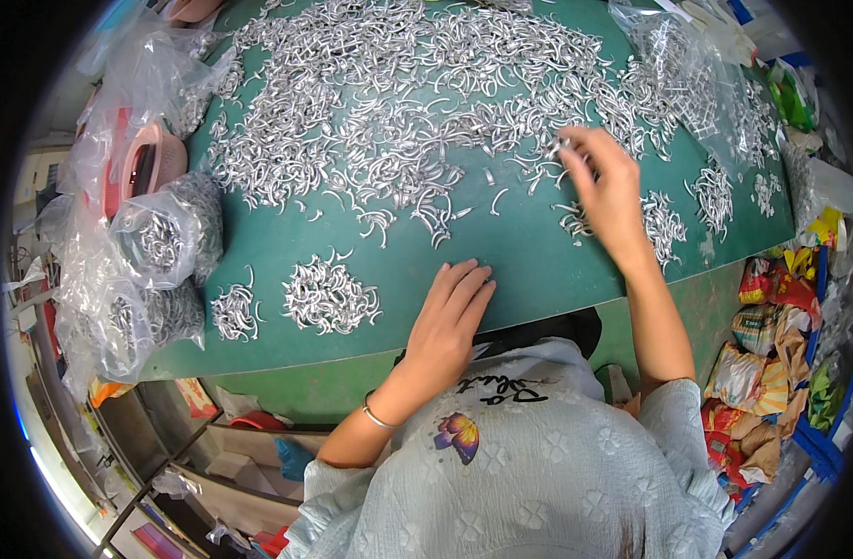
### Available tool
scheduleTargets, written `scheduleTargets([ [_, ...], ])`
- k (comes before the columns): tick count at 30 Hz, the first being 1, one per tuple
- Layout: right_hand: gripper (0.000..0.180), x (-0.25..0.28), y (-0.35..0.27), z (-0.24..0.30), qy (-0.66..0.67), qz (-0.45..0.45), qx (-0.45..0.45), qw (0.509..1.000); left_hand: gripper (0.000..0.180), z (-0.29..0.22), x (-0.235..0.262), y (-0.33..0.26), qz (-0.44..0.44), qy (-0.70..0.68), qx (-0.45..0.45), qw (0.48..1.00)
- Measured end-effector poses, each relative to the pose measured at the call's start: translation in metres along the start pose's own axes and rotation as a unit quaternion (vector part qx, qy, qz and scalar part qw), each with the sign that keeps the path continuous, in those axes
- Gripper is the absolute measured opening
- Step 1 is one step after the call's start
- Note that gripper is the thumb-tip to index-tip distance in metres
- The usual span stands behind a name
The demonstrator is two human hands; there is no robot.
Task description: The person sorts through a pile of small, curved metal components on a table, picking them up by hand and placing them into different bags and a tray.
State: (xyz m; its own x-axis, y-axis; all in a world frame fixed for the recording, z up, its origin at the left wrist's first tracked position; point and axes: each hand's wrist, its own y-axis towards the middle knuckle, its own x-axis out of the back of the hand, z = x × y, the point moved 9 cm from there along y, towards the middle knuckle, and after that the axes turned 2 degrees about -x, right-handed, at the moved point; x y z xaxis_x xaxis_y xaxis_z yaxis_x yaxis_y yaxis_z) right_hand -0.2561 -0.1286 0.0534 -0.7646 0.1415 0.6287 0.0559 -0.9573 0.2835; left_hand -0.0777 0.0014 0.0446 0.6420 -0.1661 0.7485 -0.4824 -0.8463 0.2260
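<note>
A wide spread of small curved silver metal pieces [399,130] covers the far part of the green table [520,265]. Over its right edge, my right hand [605,182] pinches a curved silver piece [562,144] between thumb and fingertips. My left hand [456,303] rests flat near the table's front edge, fingers stretched out and holding nothing. To its left sit a larger pile of the pieces [329,293] and a smaller pile [236,312]. Beside my right wrist is another small pile [662,226], partly hidden by the forearm.
Clear plastic bags [156,238] filled with silver pieces crowd the left edge, beside a pink basket [161,154] with a dark phone-like object in it. At the far right lies another clear bag [692,88]. Colourful packages [757,377] stand on the right, below table height.
</note>
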Motion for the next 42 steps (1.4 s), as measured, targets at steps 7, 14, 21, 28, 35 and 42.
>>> scheduleTargets([
  [7, 0.012, 0.024, -0.01, 0.025, -0.194, -0.054, 0.083, 0.976, 0.035, 0.007, 0.003, -0.009, -0.061, -0.06, 0.015, 0.996],
  [14, 0.023, -0.033, -0.038, 0.046, -0.206, 0.038, 0.113, 0.971, 0.037, 0.004, -0.001, -0.006, -0.079, -0.072, 0.015, 0.994],
  [21, 0.023, -0.054, -0.079, 0.074, 0.036, 0.177, 0.121, 0.976, 0.045, 0.005, 0.004, -0.01, -0.132, -0.081, 0.029, 0.988],
  [28, 0.012, -0.062, -0.016, 0.069, -0.149, 0.034, 0.129, 0.98, 0.033, -0.002, -0.009, 0.002, -0.047, -0.056, -0.012, 0.997],
  [35, 0.008, -0.065, -0.061, 0.083, -0.114, 0.166, 0.191, 0.961, 0.037, 0.011, -0.003, -0.014, -0.108, -0.085, 0.024, 0.99],
  [42, 0.016, -0.063, -0.042, 0.073, 0.0, 0.138, 0.122, 0.983, 0.04, 0.002, -0.002, -0.004, -0.089, -0.053, 0.028, 0.994],
])
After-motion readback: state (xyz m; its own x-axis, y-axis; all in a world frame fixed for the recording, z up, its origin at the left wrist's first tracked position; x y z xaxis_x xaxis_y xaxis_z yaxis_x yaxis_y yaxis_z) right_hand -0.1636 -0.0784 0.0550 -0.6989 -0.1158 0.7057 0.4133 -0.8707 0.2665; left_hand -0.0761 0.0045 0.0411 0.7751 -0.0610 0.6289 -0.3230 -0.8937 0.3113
